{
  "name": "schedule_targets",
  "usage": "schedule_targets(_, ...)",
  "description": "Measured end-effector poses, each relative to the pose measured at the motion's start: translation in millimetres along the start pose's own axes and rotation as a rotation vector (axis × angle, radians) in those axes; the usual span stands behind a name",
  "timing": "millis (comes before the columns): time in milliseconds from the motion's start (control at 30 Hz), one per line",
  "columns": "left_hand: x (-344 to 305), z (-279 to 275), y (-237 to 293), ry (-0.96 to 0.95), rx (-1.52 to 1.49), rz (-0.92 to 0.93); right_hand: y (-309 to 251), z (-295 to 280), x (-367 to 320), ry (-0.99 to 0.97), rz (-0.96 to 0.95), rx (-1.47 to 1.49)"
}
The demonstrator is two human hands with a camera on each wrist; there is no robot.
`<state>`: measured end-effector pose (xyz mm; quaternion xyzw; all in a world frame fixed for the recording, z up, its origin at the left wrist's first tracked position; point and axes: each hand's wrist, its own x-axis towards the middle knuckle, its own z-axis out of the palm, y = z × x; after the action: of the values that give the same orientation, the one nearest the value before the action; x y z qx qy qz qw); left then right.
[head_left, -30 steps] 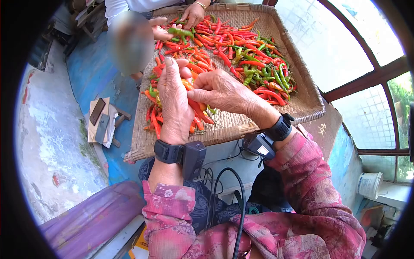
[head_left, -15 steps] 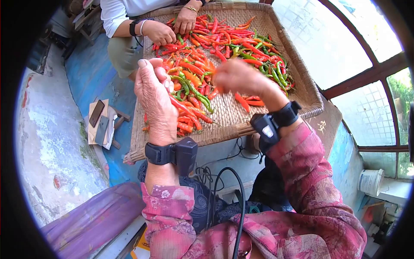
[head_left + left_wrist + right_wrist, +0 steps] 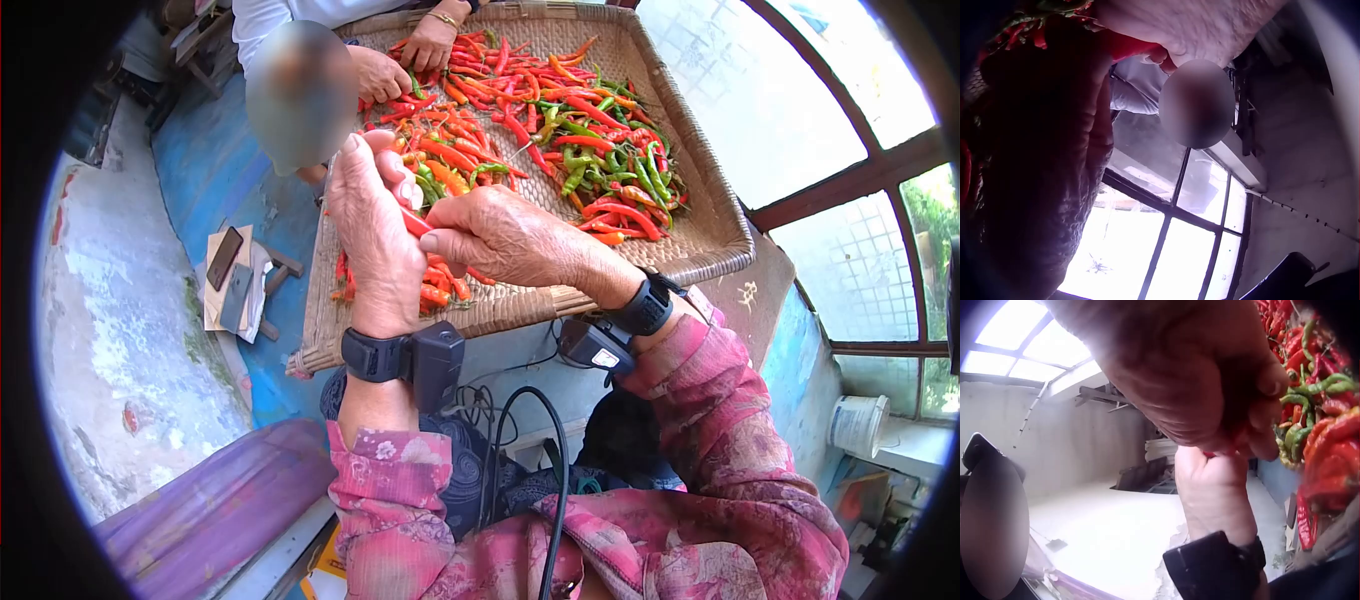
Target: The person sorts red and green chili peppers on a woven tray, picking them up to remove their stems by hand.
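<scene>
In the head view my left hand (image 3: 375,230) stands over the near left of a woven tray (image 3: 560,298), its palm turned toward my right hand. A red chili pepper (image 3: 414,222) lies in its curled grip. My right hand (image 3: 515,235) meets it from the right, thumb and bent fingers pinching the same pepper's lower end. The left wrist view shows red pepper skin (image 3: 1129,45) between the two hands. From the right wrist, a bit of the red pepper (image 3: 1235,440) shows among the shaded fingers. Red and orange chili peppers (image 3: 455,155) lie behind and below the hands.
A mixed heap of green and red peppers (image 3: 620,170) covers the tray's right side. Across the tray, another person's hands (image 3: 378,75) work in the peppers. A low stool (image 3: 270,285) with two phones stands left; a black cable (image 3: 560,450) loops near my lap.
My right hand swung out right over the tray, blurred, then came back to the left hand. The other person's hand, earlier raised with a green pepper, is down in the pile.
</scene>
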<state>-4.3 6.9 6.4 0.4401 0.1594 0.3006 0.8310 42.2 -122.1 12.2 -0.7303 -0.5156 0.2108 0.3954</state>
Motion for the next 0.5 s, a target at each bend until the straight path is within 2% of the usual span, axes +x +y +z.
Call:
schedule_targets(67,1,-3,3,-0.006,-0.02,0.006,-2,-8,0,-0.093,0.059,0.021)
schedule_targets(100,3,-5,4,-0.008,-0.019,0.005,5,-13,-1,-0.156,0.029,-0.053)
schedule_targets(167,8,-10,6,0.033,-0.01,0.143,8,-35,-4,-0.269,0.171,-0.022)
schedule_targets(233,12,-14,8,0.069,-0.009,0.163,35,-49,-2,-0.039,0.183,-0.06)
schedule_targets(300,14,-18,10,0.064,-0.074,0.123,44,-63,-4,0.435,0.385,0.174)
schedule_targets(367,13,-18,8,0.013,-0.12,0.064,67,-71,4,0.701,0.44,0.108)
schedule_targets(400,13,-18,8,-0.005,-0.135,0.046,101,-74,7,0.702,0.28,-0.292)
schedule_targets(433,13,-17,7,-0.021,-0.148,0.027,109,-67,7,0.695,0.273,-0.294)
schedule_targets(500,9,-13,10,-0.016,-0.145,0.013,114,-54,10,0.578,0.088,-0.316)
